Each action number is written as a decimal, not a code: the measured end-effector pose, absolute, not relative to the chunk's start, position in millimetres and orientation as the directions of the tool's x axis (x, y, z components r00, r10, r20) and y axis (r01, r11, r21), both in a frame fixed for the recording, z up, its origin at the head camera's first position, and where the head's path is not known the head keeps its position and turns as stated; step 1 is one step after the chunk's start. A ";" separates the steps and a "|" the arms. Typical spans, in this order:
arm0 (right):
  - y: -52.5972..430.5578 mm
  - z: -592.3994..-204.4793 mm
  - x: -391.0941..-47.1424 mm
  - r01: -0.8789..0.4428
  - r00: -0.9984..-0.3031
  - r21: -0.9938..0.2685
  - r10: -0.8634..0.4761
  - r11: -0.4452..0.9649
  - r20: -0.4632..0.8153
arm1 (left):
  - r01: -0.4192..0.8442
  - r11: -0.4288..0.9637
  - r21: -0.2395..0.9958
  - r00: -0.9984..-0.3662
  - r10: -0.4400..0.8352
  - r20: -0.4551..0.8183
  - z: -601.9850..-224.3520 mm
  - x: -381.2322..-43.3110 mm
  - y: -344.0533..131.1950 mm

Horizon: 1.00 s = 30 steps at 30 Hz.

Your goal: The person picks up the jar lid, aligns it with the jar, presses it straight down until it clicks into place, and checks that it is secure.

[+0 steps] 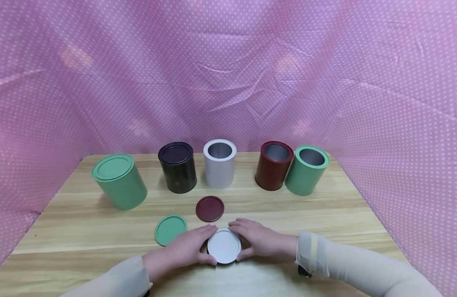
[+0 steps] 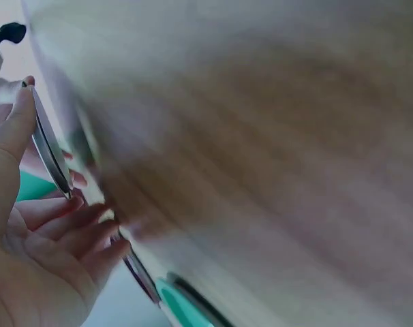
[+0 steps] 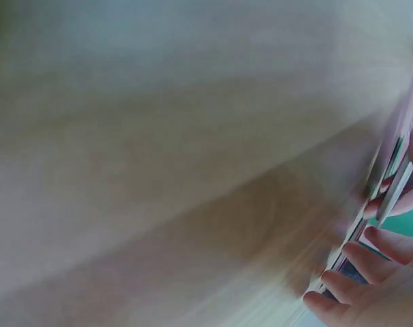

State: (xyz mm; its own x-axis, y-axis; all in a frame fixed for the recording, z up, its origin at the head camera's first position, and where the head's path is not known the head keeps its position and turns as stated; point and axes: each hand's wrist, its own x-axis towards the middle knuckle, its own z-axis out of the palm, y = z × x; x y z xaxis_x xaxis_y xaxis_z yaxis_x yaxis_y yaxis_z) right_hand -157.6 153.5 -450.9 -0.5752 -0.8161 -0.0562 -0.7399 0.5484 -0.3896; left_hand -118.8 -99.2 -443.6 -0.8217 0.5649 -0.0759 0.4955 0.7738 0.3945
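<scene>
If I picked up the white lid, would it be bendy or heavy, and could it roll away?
Probably not bendy: the white lid looks flat and round between the left hand and right hand. Seen nearly edge-on from the left wrist, it's thin, so likely light. Its round rim means it might roll if stood on edge.

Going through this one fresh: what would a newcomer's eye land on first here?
Most likely the pink dotted cloth, which fills the background behind and beside the wooden table. Next, at the table's near middle, the left hand and right hand grip a white lid from either side. Farther back, the white can, dark red can and rightmost green can stand open.
</scene>
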 end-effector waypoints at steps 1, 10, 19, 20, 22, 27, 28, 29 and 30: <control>154.1 -450.3 -158.6 -0.734 -0.577 -0.402 -0.815 0.547 -0.055 | 0.482 0.771 0.415 -0.825 0.559 -0.080 -441.5 -119.2 -99.3; 156.8 -437.6 -169.0 -0.730 -0.576 -0.437 -0.817 0.525 -0.020 | 0.428 0.745 0.513 -0.843 0.533 -0.071 -429.5 -125.2 -98.1; 157.4 -428.2 -177.7 -0.739 -0.551 -0.517 -0.829 0.432 0.095 | 0.414 0.722 0.555 -0.858 0.512 -0.026 -419.5 -135.9 -102.1; 157.5 -427.0 -178.5 -0.739 -0.547 -0.524 -0.831 0.423 0.102 | 0.412 0.716 0.563 -0.859 0.512 -0.023 -418.3 -136.9 -102.4; 157.8 -424.3 -179.6 -0.744 -0.541 -0.526 -0.833 0.411 0.113 | 0.408 0.707 0.578 -0.858 0.513 -0.022 -415.6 -138.7 -103.0; 157.5 -417.3 -182.9 -0.729 -0.550 -0.554 -0.826 0.401 0.125 | 0.396 0.689 0.607 -0.860 0.510 -0.017 -408.0 -142.8 -104.9; 157.4 -415.9 -183.7 -0.717 -0.558 -0.567 -0.821 0.405 0.119 | 0.404 0.687 0.604 -0.860 0.511 -0.006 -406.4 -143.8 -105.3; 157.3 -414.5 -184.7 -0.704 -0.568 -0.579 -0.816 0.411 0.112 | 0.416 0.686 0.597 -0.858 0.513 0.008 -405.0 -144.7 -105.7; 157.2 -413.2 -185.6 -0.690 -0.578 -0.591 -0.810 0.418 0.102 | 0.422 0.684 0.595 -0.859 0.512 0.021 -403.3 -145.6 -106.0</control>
State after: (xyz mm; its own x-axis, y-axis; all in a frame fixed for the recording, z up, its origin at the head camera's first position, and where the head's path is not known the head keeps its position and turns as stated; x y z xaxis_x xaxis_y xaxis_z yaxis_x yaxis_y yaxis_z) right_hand -185.6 157.2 -413.2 -0.5777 -0.8098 0.1022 -0.6903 0.4180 -0.5905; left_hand -145.6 -106.0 -403.3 -0.8588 0.5120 0.0207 0.4221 0.6840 0.5950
